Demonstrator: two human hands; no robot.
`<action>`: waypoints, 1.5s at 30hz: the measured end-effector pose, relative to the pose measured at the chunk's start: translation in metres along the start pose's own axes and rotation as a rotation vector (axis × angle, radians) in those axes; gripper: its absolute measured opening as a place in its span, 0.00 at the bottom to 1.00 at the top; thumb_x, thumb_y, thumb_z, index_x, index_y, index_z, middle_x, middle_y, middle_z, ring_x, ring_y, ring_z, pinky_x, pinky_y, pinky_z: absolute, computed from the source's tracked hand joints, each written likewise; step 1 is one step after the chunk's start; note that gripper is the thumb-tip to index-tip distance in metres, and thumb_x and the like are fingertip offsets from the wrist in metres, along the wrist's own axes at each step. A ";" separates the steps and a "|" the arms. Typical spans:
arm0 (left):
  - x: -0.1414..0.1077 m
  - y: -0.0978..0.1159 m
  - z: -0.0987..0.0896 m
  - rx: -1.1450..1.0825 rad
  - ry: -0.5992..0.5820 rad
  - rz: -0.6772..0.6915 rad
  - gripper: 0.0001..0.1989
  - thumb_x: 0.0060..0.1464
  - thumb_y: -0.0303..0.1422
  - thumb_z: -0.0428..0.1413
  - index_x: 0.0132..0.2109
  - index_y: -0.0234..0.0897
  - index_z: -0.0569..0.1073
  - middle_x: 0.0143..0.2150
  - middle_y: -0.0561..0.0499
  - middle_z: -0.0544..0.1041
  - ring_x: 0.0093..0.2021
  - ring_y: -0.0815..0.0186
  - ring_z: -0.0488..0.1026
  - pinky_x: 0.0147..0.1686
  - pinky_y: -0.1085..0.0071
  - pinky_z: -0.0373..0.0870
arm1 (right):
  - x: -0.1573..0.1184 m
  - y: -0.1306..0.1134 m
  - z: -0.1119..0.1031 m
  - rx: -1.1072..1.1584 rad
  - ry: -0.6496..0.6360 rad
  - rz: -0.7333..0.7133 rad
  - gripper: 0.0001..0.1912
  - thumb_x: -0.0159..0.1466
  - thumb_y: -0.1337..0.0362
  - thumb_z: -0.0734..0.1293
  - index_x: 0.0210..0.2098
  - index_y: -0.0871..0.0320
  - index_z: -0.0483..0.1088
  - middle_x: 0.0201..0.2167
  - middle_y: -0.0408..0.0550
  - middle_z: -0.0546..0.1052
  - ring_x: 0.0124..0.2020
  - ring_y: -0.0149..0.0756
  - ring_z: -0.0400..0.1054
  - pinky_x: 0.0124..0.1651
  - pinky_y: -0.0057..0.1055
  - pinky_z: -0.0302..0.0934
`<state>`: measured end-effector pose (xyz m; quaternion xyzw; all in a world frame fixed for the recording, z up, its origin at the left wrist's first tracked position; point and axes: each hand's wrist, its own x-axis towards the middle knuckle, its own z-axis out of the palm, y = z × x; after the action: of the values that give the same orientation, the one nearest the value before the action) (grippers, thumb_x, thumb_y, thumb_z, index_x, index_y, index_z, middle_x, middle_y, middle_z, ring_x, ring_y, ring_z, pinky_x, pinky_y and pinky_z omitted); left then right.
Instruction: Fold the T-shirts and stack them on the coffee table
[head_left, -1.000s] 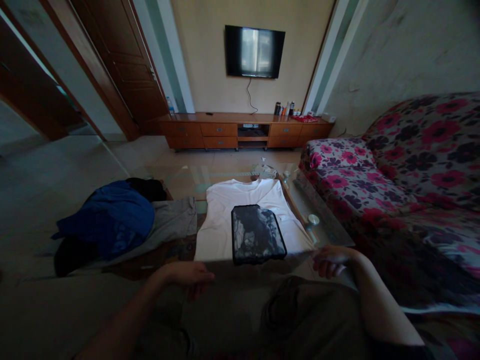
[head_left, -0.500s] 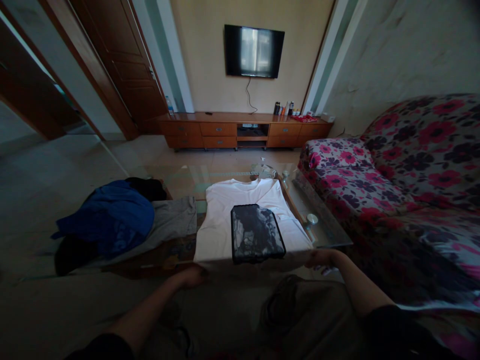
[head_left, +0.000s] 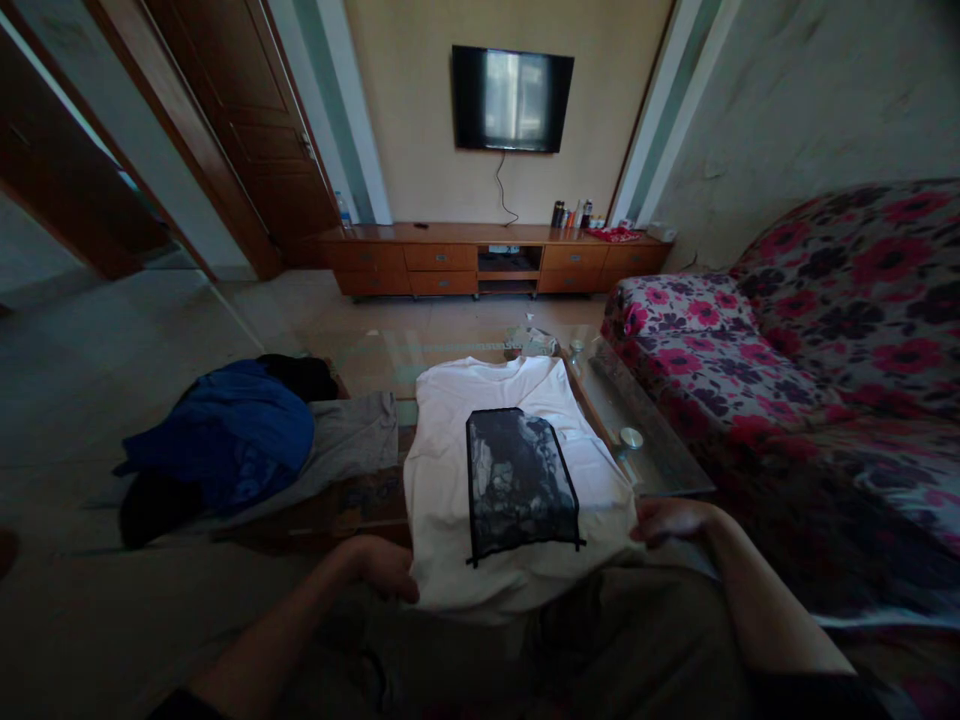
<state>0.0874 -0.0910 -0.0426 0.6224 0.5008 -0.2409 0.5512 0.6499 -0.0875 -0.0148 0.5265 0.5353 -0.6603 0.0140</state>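
A white T-shirt (head_left: 442, 480) with a dark, black-framed print (head_left: 521, 485) lies spread over the glass table, neck end away from me. Its near part hangs toward my lap. My left hand (head_left: 386, 568) is closed on the shirt's left edge near the hem. On the opposite side, my right hand (head_left: 671, 520) grips the right edge, fingers pinched round the cloth. Left of the shirt lies a grey folded garment (head_left: 352, 435), with a blue garment (head_left: 232, 425) and black cloth heaped beside it.
The glass table (head_left: 660, 455) reaches right toward a flower-patterned sofa (head_left: 697, 350). Across the floor stands a low wooden cabinet (head_left: 442, 258) with bottles (head_left: 577, 215) on top. A television (head_left: 512, 100) hangs above it. A wooden door (head_left: 262, 140) is at the left.
The shirt's near part, folded out of sight before, now stretches toward me, showing the whole lower print. Both hands are closer to me, still at its sides.
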 end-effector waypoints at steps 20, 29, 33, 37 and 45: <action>-0.041 0.047 -0.043 -1.676 0.010 0.616 0.18 0.63 0.39 0.55 0.55 0.33 0.73 0.44 0.43 0.83 0.44 0.55 0.81 0.49 0.58 0.74 | -0.004 -0.026 -0.008 0.769 0.284 -0.481 0.35 0.54 0.61 0.79 0.60 0.50 0.70 0.50 0.49 0.81 0.45 0.43 0.79 0.47 0.36 0.74; -0.030 0.058 -0.039 -1.654 0.172 0.688 0.09 0.65 0.37 0.55 0.45 0.38 0.76 0.42 0.47 0.81 0.40 0.62 0.79 0.42 0.65 0.74 | -0.006 -0.050 0.004 0.672 0.205 -0.620 0.45 0.55 0.70 0.77 0.67 0.43 0.61 0.54 0.46 0.79 0.45 0.37 0.79 0.46 0.30 0.74; -0.013 0.058 -0.038 -1.518 0.387 0.741 0.23 0.60 0.37 0.60 0.61 0.50 0.70 0.58 0.50 0.76 0.49 0.63 0.77 0.46 0.67 0.72 | 0.011 -0.058 0.004 0.680 0.339 -0.652 0.43 0.56 0.70 0.76 0.66 0.39 0.61 0.55 0.41 0.78 0.48 0.36 0.77 0.50 0.29 0.74; 0.005 0.052 -0.032 -1.219 0.493 0.829 0.55 0.48 0.26 0.64 0.75 0.59 0.43 0.67 0.47 0.68 0.53 0.60 0.76 0.50 0.64 0.71 | 0.030 -0.055 -0.002 0.691 0.477 -0.742 0.42 0.54 0.68 0.73 0.65 0.35 0.63 0.68 0.40 0.66 0.61 0.39 0.70 0.56 0.35 0.72; 0.019 0.027 -0.024 0.210 0.955 0.719 0.35 0.55 0.20 0.52 0.66 0.52 0.70 0.51 0.44 0.69 0.50 0.56 0.68 0.56 0.55 0.66 | 0.051 -0.025 -0.015 0.076 0.602 -0.629 0.20 0.50 0.71 0.70 0.41 0.50 0.81 0.71 0.43 0.61 0.73 0.56 0.51 0.68 0.52 0.58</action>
<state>0.1129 -0.0587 -0.0399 0.8429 0.4247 0.2182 0.2480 0.6223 -0.0382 -0.0318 0.5070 0.6250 -0.4687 -0.3642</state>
